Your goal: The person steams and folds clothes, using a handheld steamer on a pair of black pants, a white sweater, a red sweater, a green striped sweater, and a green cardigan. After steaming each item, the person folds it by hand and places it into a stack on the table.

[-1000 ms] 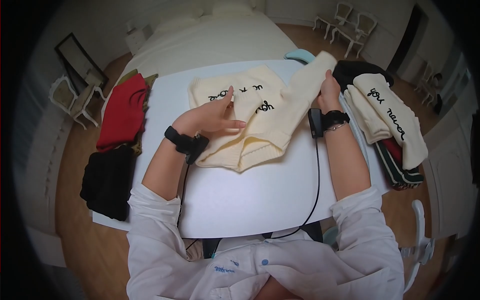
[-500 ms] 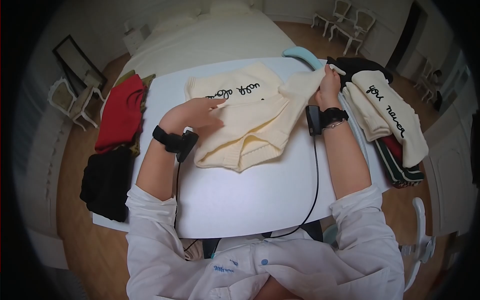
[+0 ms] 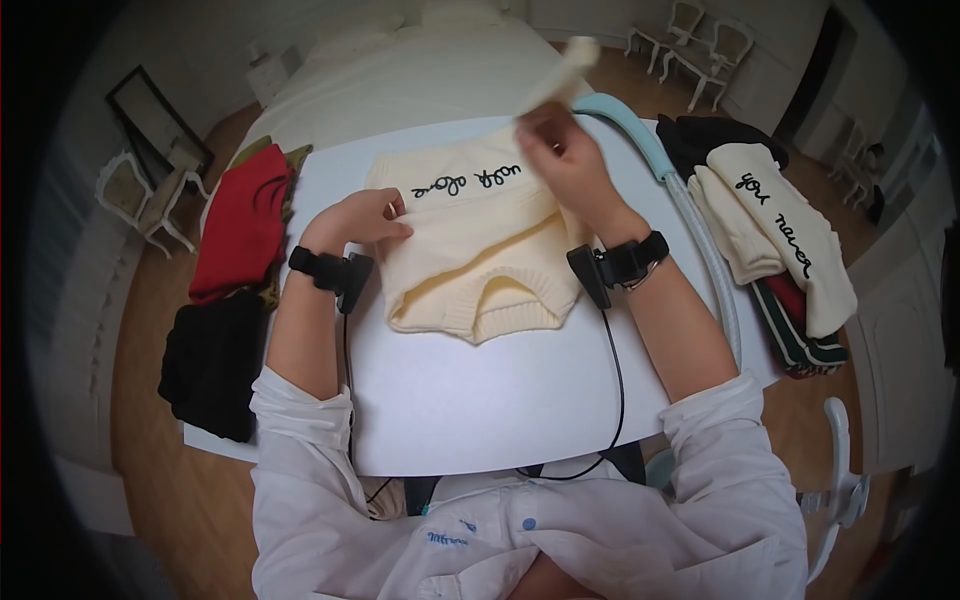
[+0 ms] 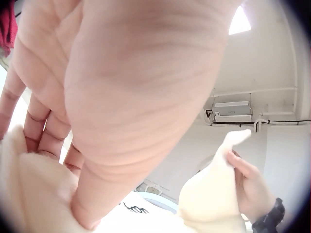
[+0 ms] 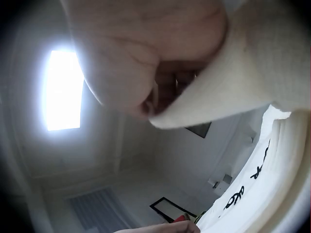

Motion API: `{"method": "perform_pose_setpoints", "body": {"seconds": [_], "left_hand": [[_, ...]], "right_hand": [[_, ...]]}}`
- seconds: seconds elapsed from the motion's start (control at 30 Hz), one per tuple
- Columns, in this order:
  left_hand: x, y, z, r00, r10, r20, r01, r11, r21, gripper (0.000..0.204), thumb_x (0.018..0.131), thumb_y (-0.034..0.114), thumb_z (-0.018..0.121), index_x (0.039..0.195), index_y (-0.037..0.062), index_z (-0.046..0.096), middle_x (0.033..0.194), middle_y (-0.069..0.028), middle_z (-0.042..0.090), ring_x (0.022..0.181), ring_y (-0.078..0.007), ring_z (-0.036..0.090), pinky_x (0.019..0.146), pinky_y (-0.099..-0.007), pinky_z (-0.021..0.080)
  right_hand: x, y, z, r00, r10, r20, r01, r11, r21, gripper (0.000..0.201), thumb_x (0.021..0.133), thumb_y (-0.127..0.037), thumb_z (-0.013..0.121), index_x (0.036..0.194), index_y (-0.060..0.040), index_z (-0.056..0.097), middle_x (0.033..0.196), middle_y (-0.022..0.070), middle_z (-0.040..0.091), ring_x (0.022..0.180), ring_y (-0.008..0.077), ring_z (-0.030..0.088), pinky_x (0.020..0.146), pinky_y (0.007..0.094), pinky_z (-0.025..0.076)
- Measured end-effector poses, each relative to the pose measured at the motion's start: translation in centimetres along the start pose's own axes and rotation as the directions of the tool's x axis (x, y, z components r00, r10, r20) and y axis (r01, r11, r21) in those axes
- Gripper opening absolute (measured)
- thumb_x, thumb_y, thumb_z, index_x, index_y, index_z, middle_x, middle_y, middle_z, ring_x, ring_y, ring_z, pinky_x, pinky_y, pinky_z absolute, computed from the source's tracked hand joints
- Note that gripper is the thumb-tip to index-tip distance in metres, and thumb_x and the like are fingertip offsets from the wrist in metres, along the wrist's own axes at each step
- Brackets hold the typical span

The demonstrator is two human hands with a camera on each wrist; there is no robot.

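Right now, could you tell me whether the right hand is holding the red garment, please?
No, the right hand grips part of the cream sweater, and the red garment lies apart.

You are in a bedroom: beyond your bench (image 3: 480, 415) lies a white-covered bed (image 3: 420, 75), with a nightstand (image 3: 267, 80), framed mirror (image 3: 152, 118), ornate white chairs (image 3: 122, 192) and wood floor (image 3: 180, 465).

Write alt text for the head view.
A cream sweater lies partly folded on a white table; the right hand holds one sleeve up while the left hand grips its left edge. Flanking it are a red garment and a black garment at left, and a lettered cream garment at right.
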State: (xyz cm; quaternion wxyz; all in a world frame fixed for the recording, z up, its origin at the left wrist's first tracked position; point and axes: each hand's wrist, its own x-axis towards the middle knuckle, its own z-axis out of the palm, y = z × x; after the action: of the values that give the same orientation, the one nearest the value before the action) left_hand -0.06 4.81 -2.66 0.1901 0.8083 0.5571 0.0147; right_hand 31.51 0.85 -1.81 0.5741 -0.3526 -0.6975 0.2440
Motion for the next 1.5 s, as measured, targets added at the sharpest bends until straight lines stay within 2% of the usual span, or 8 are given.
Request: {"method": "perform_pose_setpoints", "body": {"seconds": [0.07,0.4,0.47,0.6,0.77,0.9,1.13,1.5], "left_hand": [[-0.1,-0.3,-0.1,1.0,0.014,-0.005,-0.014,0.997,-0.08,0.045,0.084,0.032,0.081,0.114,0.0002,0.07,0.107,-0.0179,0.075,0.102,-0.0324,0.071,0.089,-0.0386,0.055],[-3.1,3.2,-1.8,0.935,0.101,-0.34,-0.035,0.98,0.194,0.041,0.083,0.011,0.078,0.119,0.0051,0.061,0.118,-0.0164,0.065,0.108,-0.035,0.064,0.091,-0.0361,0.051],[-3.7,4.5,-2.2,0.86,0.396,-0.32,-0.382,0.918,0.109,0.039,0.086,0.013,0.077,0.119,0.0084,0.057,0.124,-0.0153,0.059,0.113,-0.0364,0.061,0.093,-0.038,0.05],[-6.3,6.6,0.0,0.967,0.169,0.189,-0.187,0.979,0.079,0.07,0.081,0.033,0.086,0.141,0.0132,0.057,0.142,-0.0175,0.056,0.127,-0.0365,0.06,0.105,-0.0433,0.05],[-9.9,4.9,1.9,0.958,0.249,0.145,-0.266,0.958,0.11,0.085,0.075,0.034,0.088,0.15,0.0174,0.054,0.16,-0.016,0.044,0.143,-0.0328,0.049,0.116,-0.0412,0.044],[-9.8,2.2,2.7,0.907,0.413,0.08,-0.42,0.901,0.112,0.081,0.076,0.025,0.083,0.151,0.0165,0.052,0.162,-0.0198,0.042,0.148,-0.0352,0.045,0.116,-0.0408,0.045],[-13.6,5.0,2.8,0.987,0.145,0.073,-0.157,0.969,0.192,0.062,0.077,0.012,0.075,0.137,0.0125,0.059,0.152,-0.0211,0.053,0.135,-0.0368,0.056,0.107,-0.0427,0.051],[-16.1,4.1,3.2,0.857,0.507,-0.086,-0.465,0.835,0.295,0.031,0.086,0.004,0.072,0.115,0.007,0.066,0.127,-0.0179,0.067,0.109,-0.0384,0.067,0.094,-0.043,0.056]], "right_hand": [[-1.2,-0.7,0.2,0.72,0.276,0.636,-0.086,0.946,-0.312,0.039,0.097,-0.026,0.075,0.13,-0.0072,0.068,0.113,0.0093,0.072,0.103,0.0176,0.066,0.091,0.0322,0.052],[0.1,-3.4,-2.8,0.682,0.472,0.559,-0.08,0.807,-0.585,0.055,0.085,-0.039,0.085,0.128,-0.0076,0.071,0.116,0.0167,0.073,0.116,0.0268,0.068,0.097,0.035,0.052],[0.3,-3.1,-2.9,0.567,0.555,0.609,-0.018,0.747,-0.664,0.055,0.083,-0.038,0.086,0.125,-0.0054,0.072,0.111,0.0161,0.075,0.111,0.0276,0.07,0.096,0.0329,0.053],[0.1,-3.8,-3.1,0.515,0.6,0.612,0.042,0.696,-0.717,0.058,0.078,-0.034,0.089,0.125,-0.0045,0.073,0.108,0.0155,0.076,0.107,0.0286,0.071,0.095,0.0319,0.053],[-0.3,-4.4,-3.9,0.318,0.706,0.633,0.161,0.618,-0.77,0.076,0.068,-0.025,0.091,0.138,-0.0086,0.068,0.133,0.0171,0.07,0.122,0.0323,0.067,0.099,0.0362,0.053],[-5.6,-0.9,-6.9,0.468,0.169,0.868,0.61,0.649,-0.455,0.071,0.072,-0.02,0.086,0.14,-0.0118,0.068,0.145,0.0166,0.063,0.129,0.0333,0.063,0.103,0.0384,0.052],[-8.8,-4.2,-8.4,0.63,0.23,0.742,0.578,0.499,-0.646,0.027,0.087,-0.015,0.073,0.113,-0.011,0.077,0.108,0.0112,0.072,0.105,0.0277,0.065,0.083,0.0425,0.056],[-8.5,-5.1,-8.2,0.63,0.139,0.764,0.569,0.587,-0.576,0.012,0.074,-0.006,0.075,0.082,-0.0004,0.068,0.106,0.0131,0.067,0.099,0.0318,0.066,0.084,0.0402,0.056]]}}
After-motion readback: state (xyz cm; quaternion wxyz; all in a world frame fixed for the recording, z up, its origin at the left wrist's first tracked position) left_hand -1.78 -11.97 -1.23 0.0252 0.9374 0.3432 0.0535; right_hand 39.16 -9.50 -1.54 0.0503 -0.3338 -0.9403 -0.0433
